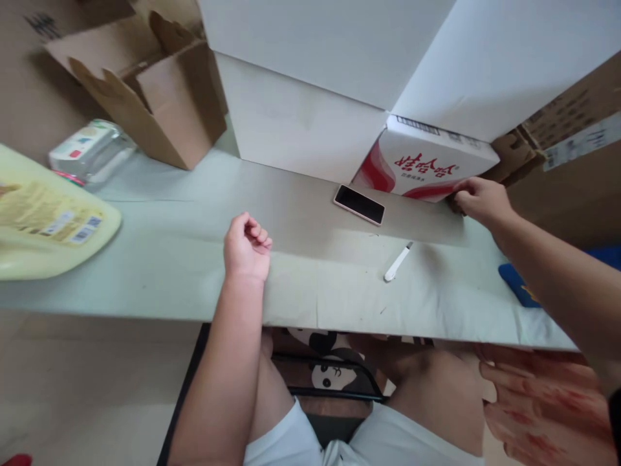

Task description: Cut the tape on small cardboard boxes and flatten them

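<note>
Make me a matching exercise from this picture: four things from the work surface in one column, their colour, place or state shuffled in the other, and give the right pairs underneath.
Things
1. Phone
2. Cutter
3. Printed box
4. Plastic jug

Descriptions
A. White, with red lettering and red bands
B. Pale yellow, at the far left of the picture
C. Lying flat, black screen facing up
D. Slim white body with a dark tip

Right pairs
1-C
2-D
3-A
4-B
</note>
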A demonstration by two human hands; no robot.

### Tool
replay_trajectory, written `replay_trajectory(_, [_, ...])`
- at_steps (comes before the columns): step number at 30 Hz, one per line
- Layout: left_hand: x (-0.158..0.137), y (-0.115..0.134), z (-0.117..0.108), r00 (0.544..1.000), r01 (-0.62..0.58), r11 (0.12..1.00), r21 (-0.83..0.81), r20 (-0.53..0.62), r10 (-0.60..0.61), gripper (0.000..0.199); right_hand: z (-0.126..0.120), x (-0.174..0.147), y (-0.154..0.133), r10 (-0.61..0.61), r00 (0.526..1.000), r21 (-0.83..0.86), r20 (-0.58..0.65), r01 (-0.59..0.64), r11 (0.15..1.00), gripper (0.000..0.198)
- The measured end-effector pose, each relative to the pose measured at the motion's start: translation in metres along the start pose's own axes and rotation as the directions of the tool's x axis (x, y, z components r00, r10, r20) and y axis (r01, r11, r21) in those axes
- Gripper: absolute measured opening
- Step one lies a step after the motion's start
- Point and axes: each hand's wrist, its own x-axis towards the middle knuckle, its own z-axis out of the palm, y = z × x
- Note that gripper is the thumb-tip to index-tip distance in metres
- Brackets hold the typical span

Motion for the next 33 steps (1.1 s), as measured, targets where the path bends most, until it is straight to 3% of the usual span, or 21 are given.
replay_trajectory(3, [-0.002,0.012,-0.011,1.000,-0.005,0.999,-0.048,-0.022,0.004,0.033,0.008,-0.016,-0.074,-0.152,0.983,0.117,0.099,0.140,0.983,0.017])
replay_trajectory(7, [0.000,0.028,-0.029,0.999,-0.028,0.994,-0.107,-0.021,0.026,0.030,0.040,-0.036,-0.191,-0.398,0.902,0.249,0.166,0.352,0.902,0.018])
replay_trajectory(8, [0.000,0.032,-0.034,0.999,-0.036,0.993,-0.115,-0.018,0.034,0.029,0.050,-0.040,-0.223,-0.458,0.872,0.280,0.172,0.403,0.871,0.020])
replay_trajectory(12, [0.003,0.046,-0.048,0.997,-0.070,0.987,-0.146,-0.028,0.066,0.028,0.086,-0.061,-0.355,-0.738,0.657,0.400,0.151,0.643,0.654,0.027])
replay_trajectory(15, [0.003,0.055,-0.053,0.998,-0.062,0.981,-0.184,-0.040,0.056,0.027,0.100,-0.075,-0.442,-0.827,0.557,0.438,0.073,0.727,0.528,0.034])
replay_trajectory(19, [0.003,0.065,-0.054,0.998,-0.030,0.974,-0.224,-0.069,0.014,0.028,0.103,-0.082,-0.518,-0.831,0.553,0.430,0.064,0.736,0.523,0.030])
replay_trajectory(23, [0.004,0.069,-0.056,0.997,-0.026,0.974,-0.223,-0.082,0.008,0.027,0.109,-0.073,-0.544,-0.831,0.543,0.332,0.123,0.767,0.550,0.022])
replay_trajectory(27, [0.006,0.068,-0.059,0.985,-0.121,0.968,-0.219,-0.150,0.090,0.024,0.112,-0.068,-0.531,-0.820,0.561,0.309,0.112,0.765,0.565,0.028])
replay_trajectory(30, [0.005,0.070,-0.063,0.931,-0.293,0.942,-0.163,-0.272,0.243,0.025,0.104,-0.075,-0.493,-0.806,0.591,0.397,0.026,0.734,0.552,0.027])
replay_trajectory(33, [0.001,0.074,-0.066,0.848,-0.468,0.878,-0.095,-0.327,0.417,0.026,0.086,-0.090,-0.425,-0.776,0.625,0.484,-0.081,0.706,0.518,0.023])
